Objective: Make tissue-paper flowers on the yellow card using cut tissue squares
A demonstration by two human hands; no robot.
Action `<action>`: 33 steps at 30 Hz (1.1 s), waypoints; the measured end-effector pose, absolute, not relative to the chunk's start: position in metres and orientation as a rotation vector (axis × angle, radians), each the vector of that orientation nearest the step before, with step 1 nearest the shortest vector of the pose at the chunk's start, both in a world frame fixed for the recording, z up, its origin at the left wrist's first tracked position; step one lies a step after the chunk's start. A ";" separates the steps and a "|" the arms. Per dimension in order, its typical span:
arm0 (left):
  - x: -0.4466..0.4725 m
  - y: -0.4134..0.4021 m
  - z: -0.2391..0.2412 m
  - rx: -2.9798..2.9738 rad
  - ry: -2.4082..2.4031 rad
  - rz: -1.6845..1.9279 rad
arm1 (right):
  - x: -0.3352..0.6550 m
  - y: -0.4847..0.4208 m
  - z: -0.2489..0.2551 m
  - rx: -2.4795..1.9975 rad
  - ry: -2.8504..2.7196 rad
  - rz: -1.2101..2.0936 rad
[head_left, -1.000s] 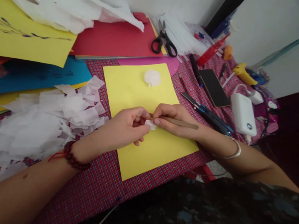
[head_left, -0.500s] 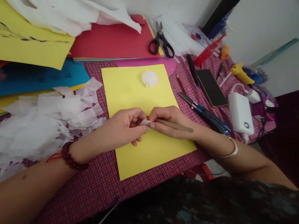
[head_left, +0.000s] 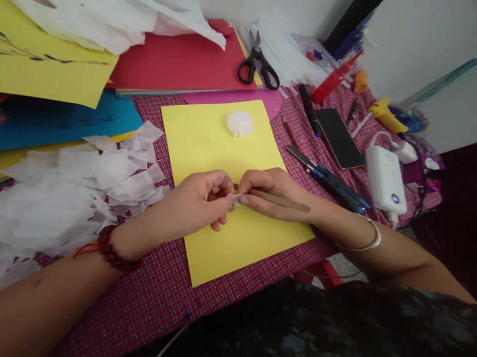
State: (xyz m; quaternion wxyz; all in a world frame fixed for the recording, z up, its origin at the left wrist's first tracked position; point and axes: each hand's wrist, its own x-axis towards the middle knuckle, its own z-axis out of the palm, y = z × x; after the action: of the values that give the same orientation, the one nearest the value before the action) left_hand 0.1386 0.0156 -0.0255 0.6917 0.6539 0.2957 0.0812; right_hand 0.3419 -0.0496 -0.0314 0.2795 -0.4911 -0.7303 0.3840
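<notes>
Before you, the sheet (head_left: 215, 255) lies by the near edge of the table (head_left: 148, 297), your left hand (head_left: 210, 202) and right hand (head_left: 271, 192) over it, a paper bit (head_left: 236, 198) between their fingertips. The paper cutout (head_left: 240, 123) sits near the sheet's far right corner. To your left spreads the paper heap (head_left: 53, 191); behind the sheet, scissors (head_left: 256, 52) lie on stacked card (head_left: 178, 63). Rightward come the cutter (head_left: 335, 185), phone (head_left: 340, 138) and, towards the right edge, the power bank (head_left: 385, 178).

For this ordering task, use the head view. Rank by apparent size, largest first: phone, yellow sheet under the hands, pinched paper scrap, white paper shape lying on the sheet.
1. Yellow sheet
2. Phone
3. White paper shape
4. Pinched paper scrap, partly hidden
</notes>
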 end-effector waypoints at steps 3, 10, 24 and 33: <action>0.139 0.016 -0.025 1.462 0.638 0.149 | 0.342 -0.049 -0.031 -1.330 -1.970 1.027; 0.139 0.016 -0.027 1.471 0.626 0.162 | 0.341 -0.049 -0.031 -1.326 -1.990 1.013; 0.138 0.017 -0.030 1.458 0.603 0.193 | 0.340 -0.049 -0.027 -1.334 -1.972 1.010; 0.139 0.018 -0.029 1.412 0.624 0.212 | 0.343 -0.048 -0.024 -1.352 -1.838 0.940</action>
State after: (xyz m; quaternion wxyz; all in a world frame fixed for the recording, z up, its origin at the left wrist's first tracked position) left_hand 0.1394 0.0180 -0.0290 0.7116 0.6366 0.2815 0.0954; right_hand 0.3434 -0.0484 -0.0243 0.3303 -0.5172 -0.7029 0.3596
